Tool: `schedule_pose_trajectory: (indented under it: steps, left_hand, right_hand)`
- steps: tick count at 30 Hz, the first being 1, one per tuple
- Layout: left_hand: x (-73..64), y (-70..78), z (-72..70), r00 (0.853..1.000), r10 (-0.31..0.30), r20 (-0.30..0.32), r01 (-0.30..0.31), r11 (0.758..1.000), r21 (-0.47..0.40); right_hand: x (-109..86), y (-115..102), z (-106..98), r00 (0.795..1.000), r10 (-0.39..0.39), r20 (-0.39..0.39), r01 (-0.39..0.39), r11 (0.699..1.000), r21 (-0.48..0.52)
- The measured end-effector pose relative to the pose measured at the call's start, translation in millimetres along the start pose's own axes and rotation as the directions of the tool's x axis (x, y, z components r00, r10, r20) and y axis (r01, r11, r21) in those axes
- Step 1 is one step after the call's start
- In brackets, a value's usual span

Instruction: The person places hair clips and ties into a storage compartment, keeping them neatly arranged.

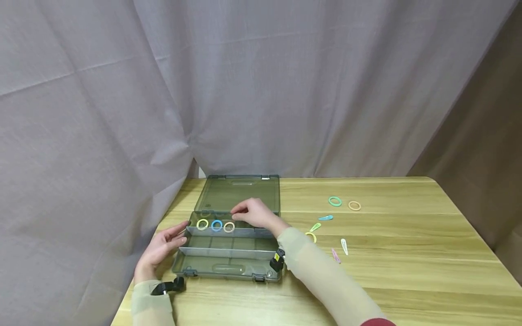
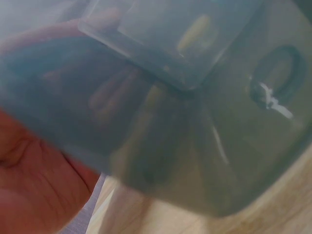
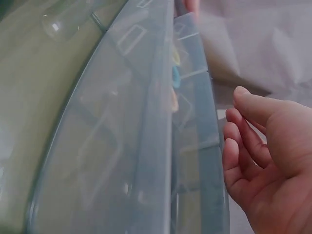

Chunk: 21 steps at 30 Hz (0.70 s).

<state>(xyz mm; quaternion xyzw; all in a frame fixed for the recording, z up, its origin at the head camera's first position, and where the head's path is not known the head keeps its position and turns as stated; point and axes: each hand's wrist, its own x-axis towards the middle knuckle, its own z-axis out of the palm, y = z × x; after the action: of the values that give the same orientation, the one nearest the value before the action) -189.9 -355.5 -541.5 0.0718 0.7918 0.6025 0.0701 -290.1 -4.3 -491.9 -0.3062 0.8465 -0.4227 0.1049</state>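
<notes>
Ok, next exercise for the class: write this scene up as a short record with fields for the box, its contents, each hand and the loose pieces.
box: translucent grey-green box, lid open behind
back row: lime ring, blue ring, peach ring
left hand: at the box's left side
right hand: above the back row, nothing visible in its fingers
loose rings: green ring, second peach ring, yellow ring partly hidden by the right sleeve
loose clips: blue clip, green clip, white clip, pink clip
surface: wood-grain table
</notes>
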Motion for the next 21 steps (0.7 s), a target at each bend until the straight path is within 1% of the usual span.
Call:
schedule_pose_trajectory:
  steps: [6,10,17,21]
  left_hand:
    - [-0.6,2.3,0.9,1.0,-0.012,0.002,0.012,0.999,-0.045]
    - [-1.3,4.3,1.1,1.0,-0.009,0.005,0.009,0.999,-0.038]
    - [-1.4,6.6,0.5,1.0,-0.001,-0.005,0.001,1.0,-0.003]
    - [-1.4,8.1,1.3,1.0,0.001,-0.008,-0.001,1.0,0.02]
  right_hand:
    - [-25.4,13.1,-24.3,1.0,-0.012,-0.001,0.012,0.999,0.046]
    - [-48.7,25.5,-45.3,1.0,-0.003,-0.019,0.004,0.998,0.063]
    - [-92.8,57.5,-84.0,0.994,0.029,-0.106,-0.028,1.0,0.01]
    - [-117.6,74.1,-100.2,0.991,0.055,-0.123,-0.059,0.998,-0.024]
